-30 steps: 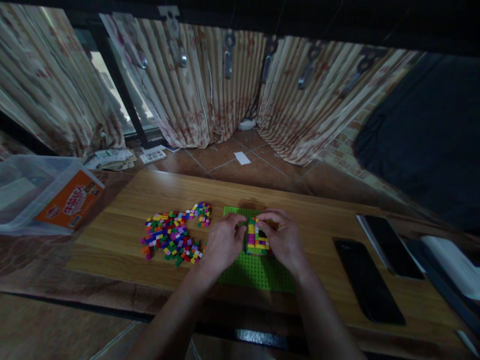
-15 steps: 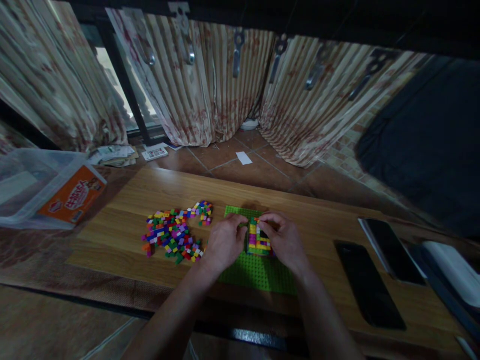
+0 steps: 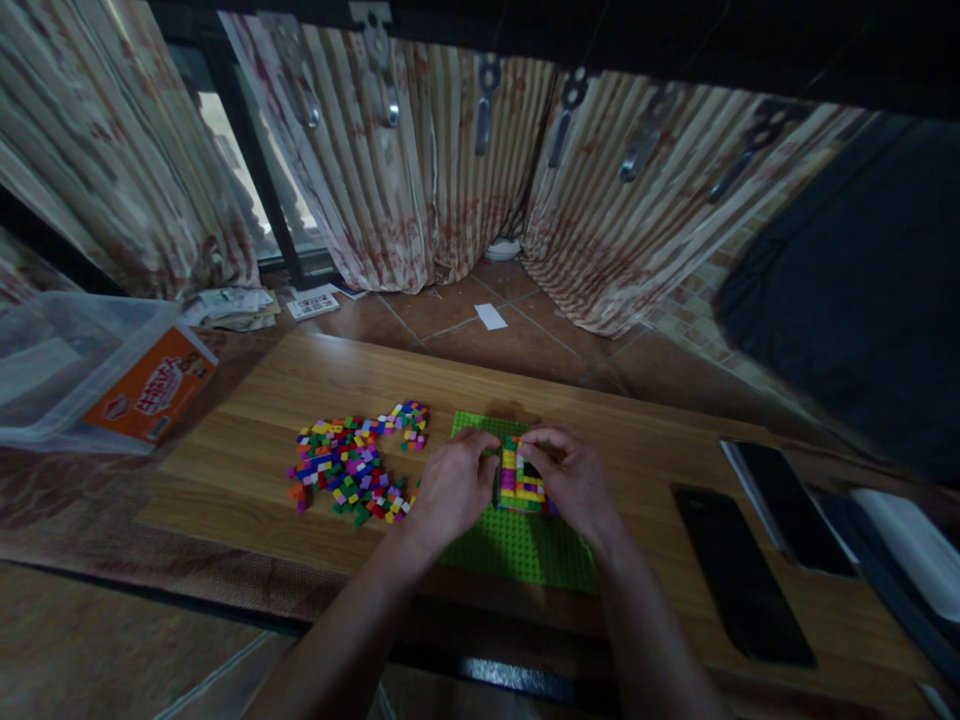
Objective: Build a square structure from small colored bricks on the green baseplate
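Note:
A small rectangular structure of colourful toy bricks (image 3: pixel 519 485) stands on the green studded baseplate (image 3: pixel 517 560), with yellow, magenta, green and white pieces and a dark gap inside its walls. My left hand (image 3: pixel 459 482) is at its left side, fingers curled and the thumb and forefinger against its upper left edge. From the right, my right hand (image 3: pixel 576 482) reaches over the upper right corner with thumb and forefinger pinched together. Whatever sits between those fingertips is too small to make out. Both hands partly cover the structure's sides.
Loose toy bricks (image 3: pixel 349 465) lie in a heap left of the baseplate on the wooden table (image 3: pixel 247 490). Two dark phone-like slabs (image 3: pixel 742 570) are at the right. A clear plastic tub (image 3: pixel 97 370) with an orange label stands at the far left. Curtains hang behind.
The whole view has shifted very slightly. Both hands keep nearly the same place and grip at the brick structure.

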`<move>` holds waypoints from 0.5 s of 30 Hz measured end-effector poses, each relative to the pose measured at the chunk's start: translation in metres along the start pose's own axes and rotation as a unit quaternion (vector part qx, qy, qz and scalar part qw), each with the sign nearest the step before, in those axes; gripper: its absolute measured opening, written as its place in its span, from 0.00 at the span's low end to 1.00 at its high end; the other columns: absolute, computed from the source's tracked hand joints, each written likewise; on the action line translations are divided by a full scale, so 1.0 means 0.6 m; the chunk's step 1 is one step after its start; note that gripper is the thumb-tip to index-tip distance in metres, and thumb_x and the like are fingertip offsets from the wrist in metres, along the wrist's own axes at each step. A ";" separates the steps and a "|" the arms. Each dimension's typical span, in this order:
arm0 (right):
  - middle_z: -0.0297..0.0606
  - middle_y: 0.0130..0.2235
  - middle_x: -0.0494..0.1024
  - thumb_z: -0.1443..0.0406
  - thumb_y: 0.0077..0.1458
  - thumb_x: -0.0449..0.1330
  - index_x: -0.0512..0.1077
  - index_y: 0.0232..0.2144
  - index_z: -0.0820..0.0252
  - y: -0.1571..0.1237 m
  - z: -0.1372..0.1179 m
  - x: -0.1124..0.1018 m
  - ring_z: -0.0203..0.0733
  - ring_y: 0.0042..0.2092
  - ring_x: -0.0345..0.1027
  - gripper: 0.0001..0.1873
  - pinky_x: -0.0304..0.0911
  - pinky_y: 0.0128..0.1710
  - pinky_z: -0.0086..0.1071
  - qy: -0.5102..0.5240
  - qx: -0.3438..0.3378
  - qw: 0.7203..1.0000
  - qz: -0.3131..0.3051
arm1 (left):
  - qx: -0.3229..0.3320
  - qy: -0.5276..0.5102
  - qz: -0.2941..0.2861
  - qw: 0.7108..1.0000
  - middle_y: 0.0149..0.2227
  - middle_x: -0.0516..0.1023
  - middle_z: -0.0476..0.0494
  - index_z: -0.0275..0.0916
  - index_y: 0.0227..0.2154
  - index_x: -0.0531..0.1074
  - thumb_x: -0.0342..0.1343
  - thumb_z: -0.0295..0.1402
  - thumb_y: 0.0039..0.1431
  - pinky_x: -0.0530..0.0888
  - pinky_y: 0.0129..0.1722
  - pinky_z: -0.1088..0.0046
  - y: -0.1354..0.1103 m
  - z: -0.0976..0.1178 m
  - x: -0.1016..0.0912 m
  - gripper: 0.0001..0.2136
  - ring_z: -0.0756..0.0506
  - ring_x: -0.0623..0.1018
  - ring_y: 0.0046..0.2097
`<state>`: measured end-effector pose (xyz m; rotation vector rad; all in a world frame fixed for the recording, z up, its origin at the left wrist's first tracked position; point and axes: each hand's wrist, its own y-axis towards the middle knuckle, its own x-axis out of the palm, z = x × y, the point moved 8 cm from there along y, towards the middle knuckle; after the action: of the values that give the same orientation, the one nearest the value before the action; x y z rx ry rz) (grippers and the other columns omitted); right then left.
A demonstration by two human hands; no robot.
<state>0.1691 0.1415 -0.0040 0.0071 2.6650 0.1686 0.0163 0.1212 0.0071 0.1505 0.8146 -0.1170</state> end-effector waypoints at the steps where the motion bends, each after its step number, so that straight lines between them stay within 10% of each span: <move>1: 0.37 0.35 0.79 0.62 0.49 0.62 0.78 0.28 0.55 0.000 0.003 0.000 0.44 0.39 0.71 0.06 0.63 0.43 0.39 0.015 0.015 1.000 0.008 | -0.001 0.002 -0.001 1.000 0.42 0.80 0.42 0.37 0.42 0.75 0.51 0.25 0.59 0.75 0.46 0.68 0.000 0.000 0.000 0.12 0.45 0.79 0.40; 9: 0.33 0.23 0.78 0.60 0.32 0.70 0.78 0.23 0.58 -0.007 0.035 0.014 0.39 0.26 0.68 0.12 0.64 0.28 0.33 0.190 0.180 0.964 0.054 | 0.001 0.001 -0.002 1.000 0.42 0.80 0.42 0.37 0.42 0.75 0.51 0.26 0.59 0.74 0.46 0.69 0.000 -0.003 0.004 0.12 0.45 0.79 0.41; 15: 0.33 0.27 0.80 0.59 0.35 0.70 0.79 0.27 0.57 -0.005 0.046 0.011 0.38 0.30 0.70 0.13 0.63 0.32 0.33 0.235 0.173 0.955 0.059 | -0.007 0.014 -0.004 1.000 0.42 0.80 0.44 0.39 0.42 0.75 0.52 0.27 0.59 0.74 0.45 0.69 -0.001 -0.006 0.006 0.11 0.46 0.79 0.39</move>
<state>0.1761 0.1421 -0.0316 0.2715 3.1347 -0.2992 0.0161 0.1212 0.0022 0.1355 0.8437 -0.1167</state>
